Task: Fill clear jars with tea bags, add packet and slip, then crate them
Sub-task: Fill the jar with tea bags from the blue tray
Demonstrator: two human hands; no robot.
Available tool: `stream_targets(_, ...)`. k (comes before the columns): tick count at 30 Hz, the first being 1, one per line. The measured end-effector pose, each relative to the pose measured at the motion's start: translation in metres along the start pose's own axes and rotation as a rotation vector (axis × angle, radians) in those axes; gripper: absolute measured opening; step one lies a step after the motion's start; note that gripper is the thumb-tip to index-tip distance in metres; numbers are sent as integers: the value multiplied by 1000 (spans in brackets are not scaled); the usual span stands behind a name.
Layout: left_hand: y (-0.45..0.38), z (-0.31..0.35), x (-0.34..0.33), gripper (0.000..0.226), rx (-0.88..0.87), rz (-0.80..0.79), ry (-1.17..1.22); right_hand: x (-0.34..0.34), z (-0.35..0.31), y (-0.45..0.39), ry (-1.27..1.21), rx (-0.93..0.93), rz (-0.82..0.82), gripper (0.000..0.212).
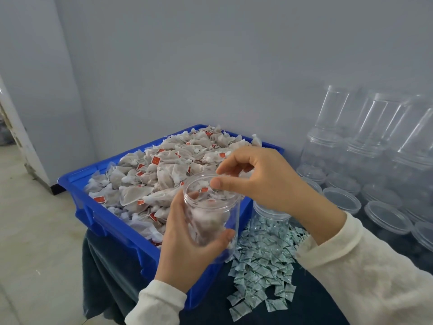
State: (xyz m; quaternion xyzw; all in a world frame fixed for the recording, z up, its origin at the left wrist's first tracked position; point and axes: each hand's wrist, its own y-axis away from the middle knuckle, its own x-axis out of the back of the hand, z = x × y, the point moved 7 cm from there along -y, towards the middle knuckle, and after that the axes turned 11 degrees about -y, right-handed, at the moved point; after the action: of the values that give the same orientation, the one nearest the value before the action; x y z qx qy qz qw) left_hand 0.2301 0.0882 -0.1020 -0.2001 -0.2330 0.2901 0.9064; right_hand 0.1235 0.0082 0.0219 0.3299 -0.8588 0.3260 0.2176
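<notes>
Soft, even, cool daylight; no hard shadows. Slightly blurred overall, wide-angle bending at edges. Faint glare on stacked clear plastic jars.

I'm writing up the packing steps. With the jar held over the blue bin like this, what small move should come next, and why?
Probably let the right hand drop what it has at the mouth of the jar and reach back into the blue bin for more tea bags. The left hand grips the jar, which looks only partly filled.

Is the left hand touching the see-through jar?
Touching. The head view shows the left hand wrapped around the clear jar, with its thumb pressed on the near wall and its fingers visible through the plastic.
</notes>
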Motion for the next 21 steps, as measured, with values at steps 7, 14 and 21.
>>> stream_targets(7, -1, 4, -1, 91, -11, -8, 57, 16, 5, -15, -136, -39, 51, 27)
stream_targets(14, 1, -4, -1, 106, 32, -20, 1, 1, 53, -60, 11, -185, 27, 12)
stream_targets(21, 1, -4, 0, 107, 54, -17, -39, -57, 96, -75, 166, -325, -282, 34)
